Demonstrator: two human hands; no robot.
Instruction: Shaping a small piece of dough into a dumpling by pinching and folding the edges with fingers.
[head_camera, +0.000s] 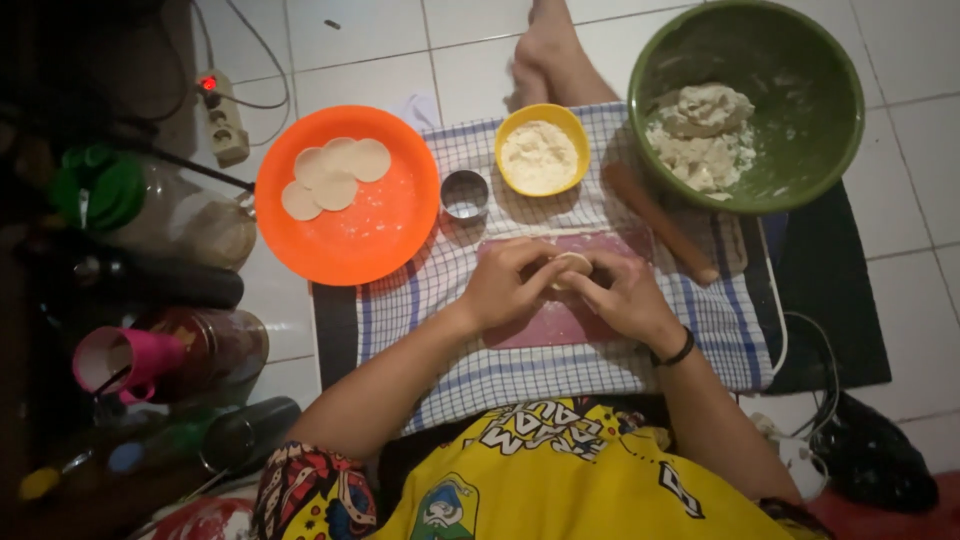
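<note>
A: Both hands meet over the pink mat (560, 320) on the checked cloth (620, 370). Left hand (505, 285) and right hand (625, 295) curl inward, forearms angled in, each grip pinched on a small pale dough disc (572, 264) held between the fingertips.

B: Yep. Floury stuff all round: orange plastic plate (350, 240) with flat round discs (335, 175), a metal ring cutter (465, 193), yellow bowl (541, 152) of filling, wooden rolling pin (660, 225), lumpy dough in the green bowl (800, 90).
</note>
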